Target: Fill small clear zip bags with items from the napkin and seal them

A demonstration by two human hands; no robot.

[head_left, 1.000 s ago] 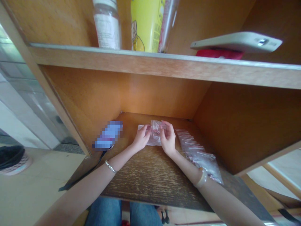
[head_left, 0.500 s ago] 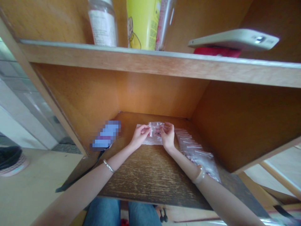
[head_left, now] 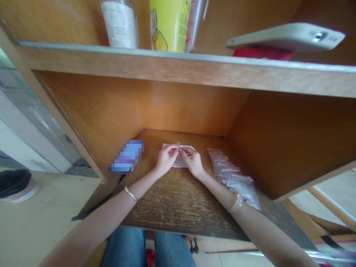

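Observation:
My left hand (head_left: pixel 166 158) and my right hand (head_left: pixel 194 162) meet over the desk toward the back of the compartment. Their fingertips are pinched together on a small clear plastic bag (head_left: pixel 179 144), whose edge pokes up between them. What is inside it cannot be made out. Beneath my hands lies a larger clear plastic sheet or bag (head_left: pixel 180 163), flat on the wood. To the right, beside my right forearm, a row of overlapping clear zip bags (head_left: pixel 241 181) is fanned out, with small reddish contents showing at the near end.
A phone with a blurred screen (head_left: pixel 127 156) leans at the left, its black cable (head_left: pixel 111 193) running to the desk edge. The shelf (head_left: pixel 178 66) above carries a labelled bottle (head_left: pixel 121 24), a yellow container (head_left: pixel 169 24) and a white device (head_left: pixel 289 36). A bin (head_left: pixel 20 185) stands lower left.
My hands have drawn together, my right hand shifting left toward my left. The small bag, spread between them before, is now folded or bunched at their fingertips. The view has shifted slightly.

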